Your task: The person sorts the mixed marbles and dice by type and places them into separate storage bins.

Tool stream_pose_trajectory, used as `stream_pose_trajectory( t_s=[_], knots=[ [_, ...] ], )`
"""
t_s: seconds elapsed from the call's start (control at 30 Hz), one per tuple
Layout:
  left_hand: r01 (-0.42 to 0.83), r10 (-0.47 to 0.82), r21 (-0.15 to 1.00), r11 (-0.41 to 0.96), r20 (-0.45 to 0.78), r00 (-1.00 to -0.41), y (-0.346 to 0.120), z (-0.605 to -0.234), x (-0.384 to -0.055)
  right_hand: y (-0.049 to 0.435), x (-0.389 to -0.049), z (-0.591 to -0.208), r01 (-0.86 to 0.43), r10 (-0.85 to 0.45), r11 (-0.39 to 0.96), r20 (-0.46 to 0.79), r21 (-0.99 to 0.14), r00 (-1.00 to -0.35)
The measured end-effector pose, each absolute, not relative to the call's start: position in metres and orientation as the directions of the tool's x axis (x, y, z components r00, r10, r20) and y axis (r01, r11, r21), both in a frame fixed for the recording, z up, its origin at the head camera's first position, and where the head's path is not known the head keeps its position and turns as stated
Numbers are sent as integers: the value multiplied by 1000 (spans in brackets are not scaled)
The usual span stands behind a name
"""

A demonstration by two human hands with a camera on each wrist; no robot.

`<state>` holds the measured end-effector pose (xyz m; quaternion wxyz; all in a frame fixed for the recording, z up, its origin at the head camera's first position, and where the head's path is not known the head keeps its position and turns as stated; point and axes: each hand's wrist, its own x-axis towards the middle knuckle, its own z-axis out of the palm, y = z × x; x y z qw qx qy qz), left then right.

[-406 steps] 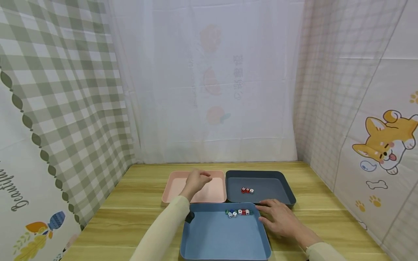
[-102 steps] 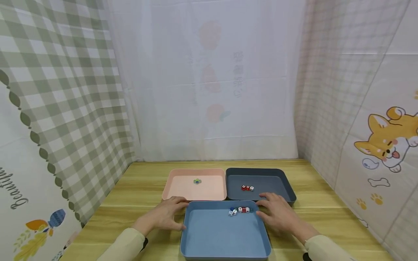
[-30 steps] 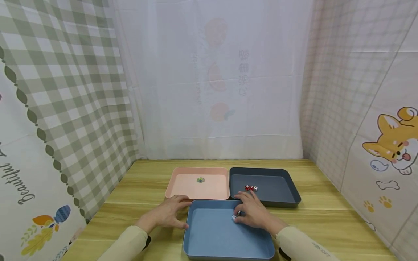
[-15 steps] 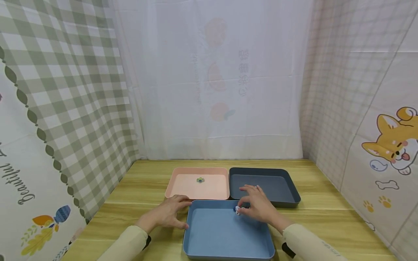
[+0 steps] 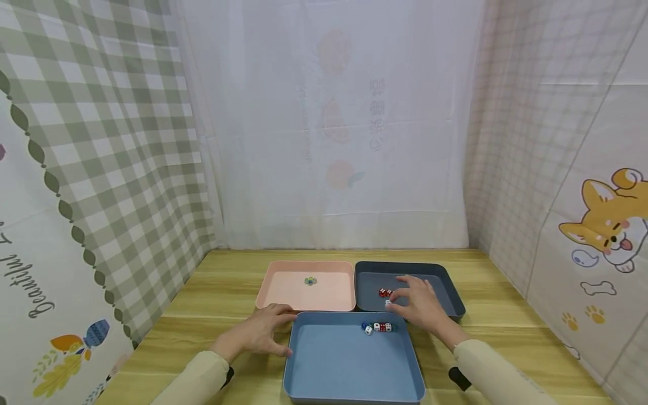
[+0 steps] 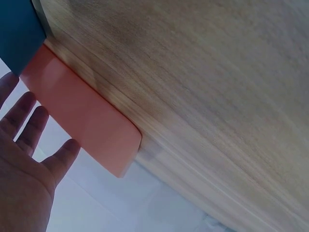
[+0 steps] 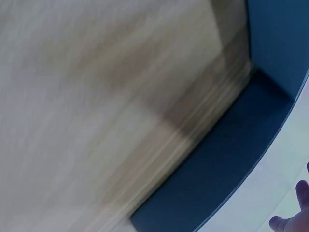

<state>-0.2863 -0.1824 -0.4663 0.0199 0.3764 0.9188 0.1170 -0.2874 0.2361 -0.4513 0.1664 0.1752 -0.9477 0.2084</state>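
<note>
My right hand (image 5: 422, 304) is over the near part of the dark blue-grey tray (image 5: 435, 281), pinching a white die (image 5: 388, 303) between thumb and finger. Beyond the fingertips, red dice (image 5: 385, 292) lie in that tray. Nearer me is the blue tray (image 5: 349, 365); a white die (image 5: 368, 331) and a row of white and red dice (image 5: 383, 327) sit near its back wall, with blue and green ones beside them. My left hand (image 5: 258, 331) rests at the blue tray's left rim, fingers spread and holding nothing.
A pink tray (image 5: 283, 295) at the back left holds a small cluster of green and blue dice (image 5: 310, 281). All three trays stand close together on the wooden table (image 5: 212, 298). Cloth curtains (image 5: 324, 169) close off the back and both sides.
My right hand has picked a white die out of the blue tray and moved away and rightward over the dark tray. The left hand stays put. Earlier, green and blue dice appeared in the pink tray.
</note>
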Motion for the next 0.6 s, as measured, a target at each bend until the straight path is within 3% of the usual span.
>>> stream_pose_trajectory(
  t_s=[0.6],
  knots=[
    [681,691,256,686,64,-720,-182,-465,-285,282,-316,-444,-170,-25,895,334,-412,-942]
  ],
)
